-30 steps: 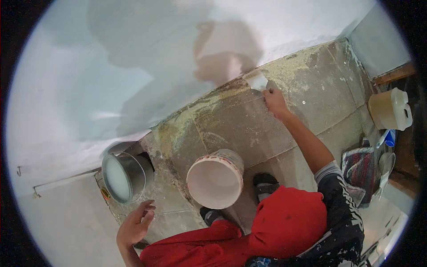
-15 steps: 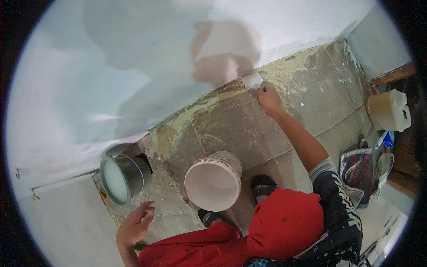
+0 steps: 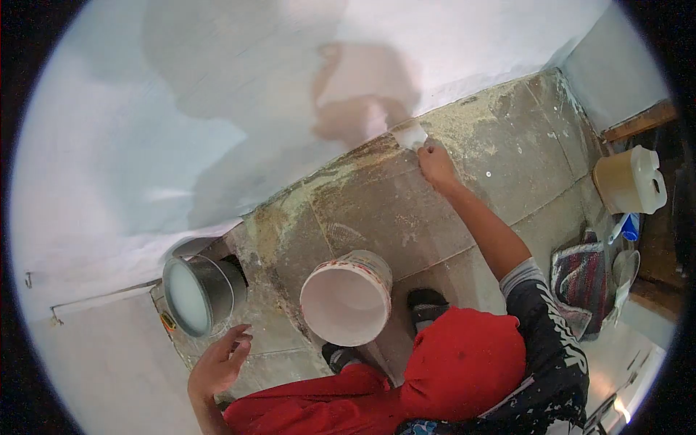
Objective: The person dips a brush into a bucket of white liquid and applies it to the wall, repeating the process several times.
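Note:
My right hand (image 3: 437, 167) is closed around a putty knife with a pale, flat blade (image 3: 411, 135). The blade lies where the white wall (image 3: 290, 94) meets the stained tile floor (image 3: 377, 181). My left hand (image 3: 220, 364) hangs over the floor with bent, parted fingers and holds nothing. Up and left from it stands a dark metal pail (image 3: 223, 286) with pale liquid inside and a wire handle. Between my feet and the wall, a white plastic bucket (image 3: 346, 304) is tilted so that its pale inside faces me.
At the right stand a yellowish jug (image 3: 627, 181), a blue-and-white packet (image 3: 629, 227) and a striped cloth (image 3: 580, 279). A clear plastic container (image 3: 626, 268) is beside the cloth. Yellowish crumbs and stains run along the wall's foot. My red-trousered knee (image 3: 464, 362) is in front.
The view has shifted slightly. My right hand keeps the putty knife at nearly the same spot by the wall, and my left hand has barely moved.

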`<state>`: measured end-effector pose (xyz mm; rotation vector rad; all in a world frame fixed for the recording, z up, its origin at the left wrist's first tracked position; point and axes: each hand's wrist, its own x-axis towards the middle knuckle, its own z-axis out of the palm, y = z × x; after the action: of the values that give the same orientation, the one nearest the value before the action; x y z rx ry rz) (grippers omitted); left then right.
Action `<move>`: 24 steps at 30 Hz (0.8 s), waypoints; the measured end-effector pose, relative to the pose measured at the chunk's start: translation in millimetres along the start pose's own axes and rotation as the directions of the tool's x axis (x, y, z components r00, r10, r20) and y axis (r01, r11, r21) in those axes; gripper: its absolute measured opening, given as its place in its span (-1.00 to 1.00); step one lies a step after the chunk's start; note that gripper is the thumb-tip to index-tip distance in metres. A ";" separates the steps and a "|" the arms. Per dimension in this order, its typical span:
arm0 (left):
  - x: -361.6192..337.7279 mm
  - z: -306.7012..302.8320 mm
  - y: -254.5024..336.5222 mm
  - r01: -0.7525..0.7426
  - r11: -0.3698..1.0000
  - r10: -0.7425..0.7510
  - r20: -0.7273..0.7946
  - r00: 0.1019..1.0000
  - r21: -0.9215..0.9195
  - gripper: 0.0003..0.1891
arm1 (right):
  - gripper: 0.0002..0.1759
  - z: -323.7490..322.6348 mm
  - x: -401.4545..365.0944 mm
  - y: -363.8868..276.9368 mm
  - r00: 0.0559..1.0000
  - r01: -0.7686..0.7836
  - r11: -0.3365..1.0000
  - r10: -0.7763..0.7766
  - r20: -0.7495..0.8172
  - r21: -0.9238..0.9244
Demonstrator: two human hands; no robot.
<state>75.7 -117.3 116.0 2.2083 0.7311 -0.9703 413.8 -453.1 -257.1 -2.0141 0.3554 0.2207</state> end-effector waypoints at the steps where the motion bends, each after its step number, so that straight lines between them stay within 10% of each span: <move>1: -1.1 -0.7 1.8 0.005 1.000 -0.005 0.011 1.000 -0.009 -0.57 | -0.63 1.4 -0.6 -4.3 0.998 0.053 0.997 -0.051 -0.039 0.051; 13: -2.1 -0.2 -2.9 -0.007 1.000 0.007 -0.004 1.000 -0.008 -0.55 | -0.64 -26.4 -39.0 -47.1 0.987 -0.133 0.989 0.126 0.102 0.071; 24: 4.9 -6.9 11.7 -0.055 0.997 0.056 -0.019 0.998 0.047 -0.54 | -0.67 -67.0 -47.1 -77.0 0.990 0.122 0.952 -0.137 0.034 0.282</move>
<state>89.6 -119.0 119.5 2.2693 0.6587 -0.9470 396.0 -473.1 -147.9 -1.7406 0.2063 0.1332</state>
